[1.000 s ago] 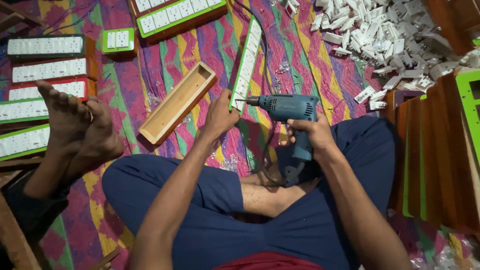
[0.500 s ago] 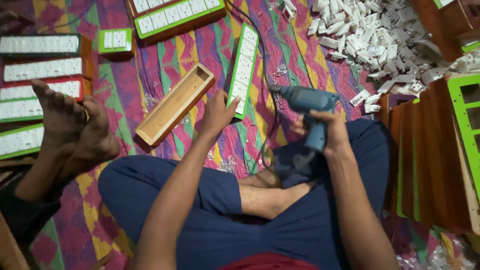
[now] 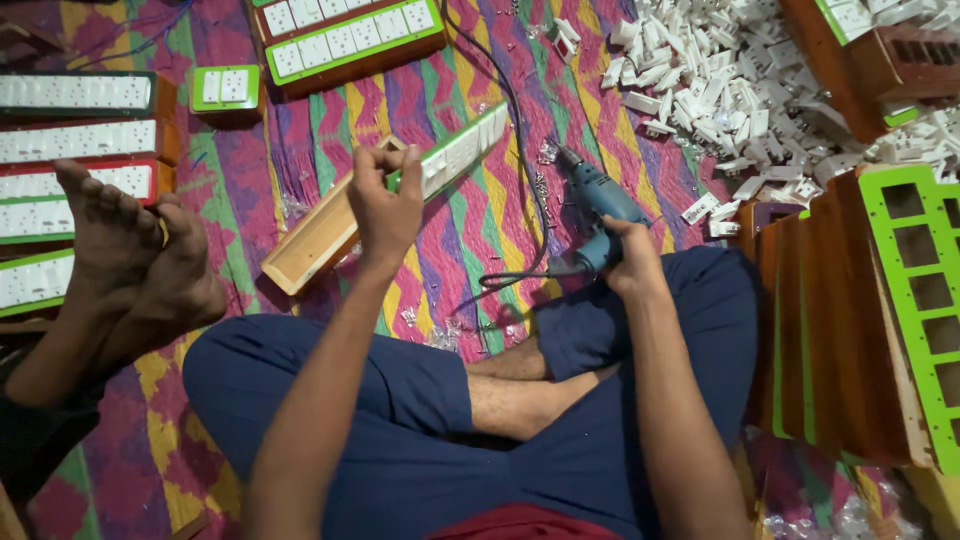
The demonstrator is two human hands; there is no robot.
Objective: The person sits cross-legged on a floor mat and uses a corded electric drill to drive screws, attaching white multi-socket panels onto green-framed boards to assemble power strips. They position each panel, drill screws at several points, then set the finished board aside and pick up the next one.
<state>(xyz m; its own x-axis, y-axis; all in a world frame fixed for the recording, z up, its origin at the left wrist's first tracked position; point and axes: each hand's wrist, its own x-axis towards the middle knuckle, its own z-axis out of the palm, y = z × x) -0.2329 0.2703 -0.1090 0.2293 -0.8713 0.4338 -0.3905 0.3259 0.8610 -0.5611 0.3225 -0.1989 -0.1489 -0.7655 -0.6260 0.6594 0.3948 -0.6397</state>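
Right hand [image 3: 632, 262] clenched on blue drill [image 3: 598, 205], laid on mat [image 3: 470, 250] | left hand [image 3: 383, 205] raised, fingers pinched, contents not discernible | green-edged switch panel [image 3: 455, 150] at 12 o'clock of left hand

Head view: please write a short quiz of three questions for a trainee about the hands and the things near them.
1. True or false: the right hand holds the blue power drill by its grip.
2. What does the left hand do? A) it presses on the wooden box; B) it is raised above the mat with the fingers curled together; C) it holds the drill cord.
3. Fill the gap: the pile of loose white plastic parts lies on the person's ____ side.

Key
1. True.
2. B. What the fingers pinch is too small to tell.
3. Right.
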